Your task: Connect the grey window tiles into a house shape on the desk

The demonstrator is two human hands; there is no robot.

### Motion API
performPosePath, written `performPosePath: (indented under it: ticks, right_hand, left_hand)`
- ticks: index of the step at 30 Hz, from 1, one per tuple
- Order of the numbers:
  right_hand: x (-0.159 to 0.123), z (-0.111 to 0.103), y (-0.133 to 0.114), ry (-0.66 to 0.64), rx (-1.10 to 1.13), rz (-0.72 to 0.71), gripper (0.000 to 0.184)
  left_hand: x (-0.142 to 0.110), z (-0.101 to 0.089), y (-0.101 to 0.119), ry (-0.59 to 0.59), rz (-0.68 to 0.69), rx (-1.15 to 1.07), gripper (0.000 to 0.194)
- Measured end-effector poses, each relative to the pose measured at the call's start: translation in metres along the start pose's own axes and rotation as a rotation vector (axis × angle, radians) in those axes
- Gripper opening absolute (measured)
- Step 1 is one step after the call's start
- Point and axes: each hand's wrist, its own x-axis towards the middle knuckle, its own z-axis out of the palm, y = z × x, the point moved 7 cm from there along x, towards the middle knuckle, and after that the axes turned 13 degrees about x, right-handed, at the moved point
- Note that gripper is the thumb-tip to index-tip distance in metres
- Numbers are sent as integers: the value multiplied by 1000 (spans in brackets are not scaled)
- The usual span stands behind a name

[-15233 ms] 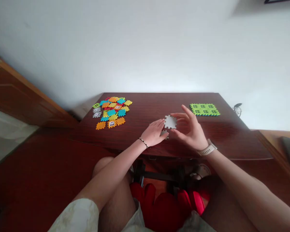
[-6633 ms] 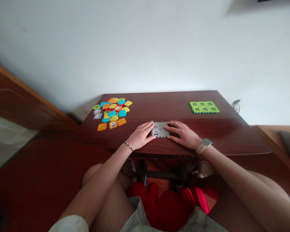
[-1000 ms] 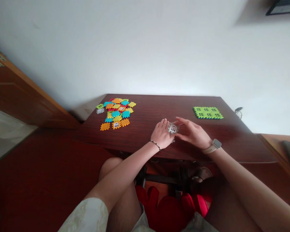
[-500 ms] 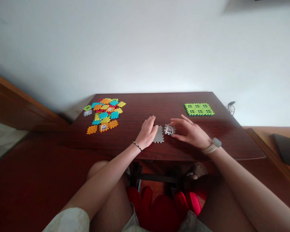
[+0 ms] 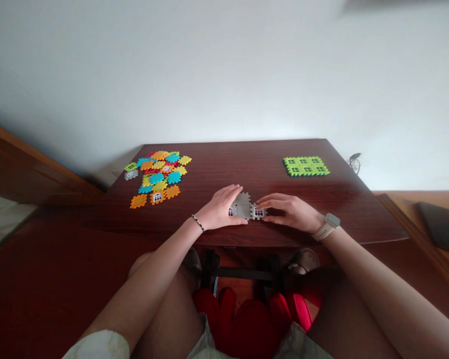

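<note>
Grey interlocked tiles (image 5: 242, 203) lie on the dark wooden table (image 5: 228, 167) near its front edge. The left hand (image 5: 221, 208), spread wide, straddles them; the right hand (image 5: 294, 214) pinches a window tile (image 5: 258, 213) against their right side, though whether they interlock there is unclear.

One camera sits on the person's head. It looks forward and down, past the legs (image 5: 168, 299) close below it. The left hand (image 5: 220, 208) and right hand (image 5: 290, 212) are an arm's reach away, near the middle. The brown table (image 5: 228, 164) lies past the legs, and the pale wall (image 5: 224, 70) stands farthest, filling the top.
</note>
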Motion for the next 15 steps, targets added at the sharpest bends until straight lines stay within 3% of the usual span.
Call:
performPosePath:
  ticks: [15]
  right_hand:
    - [-3, 1, 8, -31, -25, -27, 22]
  left_hand:
    - [-1, 0, 9, 32, 33, 0, 98]
